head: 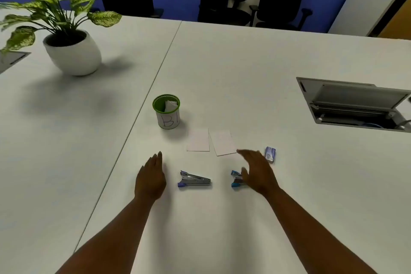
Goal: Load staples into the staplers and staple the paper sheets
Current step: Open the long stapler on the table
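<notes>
My right hand [255, 171] covers most of the right stapler [236, 179], so only its blue-tipped end peeks out on the left side of my palm, and I can't tell whether I'm touching it. The hand itself is blurred, fingers straight and spread, gripping nothing. Just past my fingertips, the small blue staple box [270, 154] lies on the desk [244, 62], its print too small to read.

My left hand [151, 179] lies flat and relaxed on the desk, fingers together, holding nothing. The left stapler [194, 181] lies just to its right, apart from it, in full view with its metal body and blue end.

Beyond both staplers, two paper sheets [210, 142] lie side by side, the right one angled, its near corner close to my right fingertips.

Farther back stands a green-rimmed cup [168, 112] with a handwritten paper label, something like "B1", and a folded white paper scrap inside. The potted plant [66, 35] is cut off at the left edge. At right, an open cable hatch [355, 104] runs off frame, a blue cable dimly visible within.
</notes>
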Tool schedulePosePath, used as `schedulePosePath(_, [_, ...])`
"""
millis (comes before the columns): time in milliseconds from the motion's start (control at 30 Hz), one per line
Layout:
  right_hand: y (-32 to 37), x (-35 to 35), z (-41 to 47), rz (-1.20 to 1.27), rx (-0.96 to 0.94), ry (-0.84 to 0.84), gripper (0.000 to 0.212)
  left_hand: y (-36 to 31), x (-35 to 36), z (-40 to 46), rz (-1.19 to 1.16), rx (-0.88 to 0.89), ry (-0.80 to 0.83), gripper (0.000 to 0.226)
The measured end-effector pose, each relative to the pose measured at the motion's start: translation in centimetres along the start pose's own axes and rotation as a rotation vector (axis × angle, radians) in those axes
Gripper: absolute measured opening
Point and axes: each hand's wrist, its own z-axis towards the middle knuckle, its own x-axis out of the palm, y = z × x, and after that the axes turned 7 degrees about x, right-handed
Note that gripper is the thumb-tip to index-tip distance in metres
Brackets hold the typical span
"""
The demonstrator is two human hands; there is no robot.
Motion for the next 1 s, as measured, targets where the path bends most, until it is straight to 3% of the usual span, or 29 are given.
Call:
schedulePosePath(67, [-0.6, 0.2, -0.2, -0.019, 0.062, 0.199, 0.063, 0.4, 0.6, -0.1, -0.022, -0.030, 0.048, 0.053])
schedulePosePath(167, [-1.4, 0.8, -0.5, -0.040, 0.146, 0.368, 0.074, 0.8, 1.9, -0.7, 0.047, -0.008, 0.114, 0.054])
schedulePosePath(433, [-0.9, 2.3, -0.1, -0.022, 0.137, 0.343, 0.047, 1.0, 1.8, -0.3, 0.089, -0.004, 0.292, 0.059])
schedulePosePath(567, [1.4, 1.0, 0.1, 0.599, 0.327, 0.266, 0.028, 1.2, 1.2, 0.2, 0.047, -0.004, 0.368, 0.060])
schedulePosePath(633, [3.0, 0.1, 0.2, 0.974, 0.447, 0.346, 0.022, 1.2, 1.1, 0.4, 0.034, -0.021, 0.390, 0.062])
schedulePosePath(733, [4.9, -1.6, 0.4, 1.471, 0.545, 0.500, 0.033, 0.8, 1.1, 0.6, 0.042, -0.038, 0.424, 0.067])
schedulePosePath(867, [6.4, -2.9, 0.7, 1.747, 0.549, 0.581, 0.046, 0.1, 0.6, 1.2, 0.024, -0.077, 0.471, 0.073])
schedulePosePath(1000, [6.9, -3.5, 0.8, 1.791, 0.517, 0.543, 0.046, 0.0, 0.7, 1.1, 0.027, -0.084, 0.480, 0.074])
